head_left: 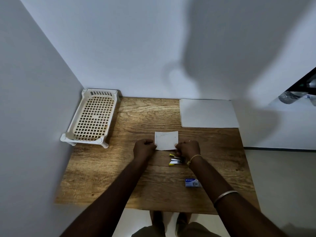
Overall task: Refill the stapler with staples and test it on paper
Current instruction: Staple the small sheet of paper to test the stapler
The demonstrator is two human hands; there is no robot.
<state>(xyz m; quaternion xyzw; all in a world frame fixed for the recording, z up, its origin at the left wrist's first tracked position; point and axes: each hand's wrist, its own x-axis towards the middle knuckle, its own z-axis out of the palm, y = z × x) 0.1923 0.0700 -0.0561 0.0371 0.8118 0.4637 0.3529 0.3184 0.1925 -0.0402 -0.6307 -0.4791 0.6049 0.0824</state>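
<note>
A small folded white paper [166, 140] is held just above the middle of the wooden table [102, 168]. My left hand [144, 147] pinches its lower left corner and my right hand [188, 148] pinches its lower right corner. Just below my right hand lies the small stapler [176, 159], yellow, white and blue, lying opened out on the table. A little blue staple box [192, 182] rests nearer the front edge, beside my right forearm.
A cream plastic lattice tray [92, 118] stands at the table's back left against the wall. A large white sheet [208, 113] lies at the back right. Walls close in at the back and left. My feet show below the front edge.
</note>
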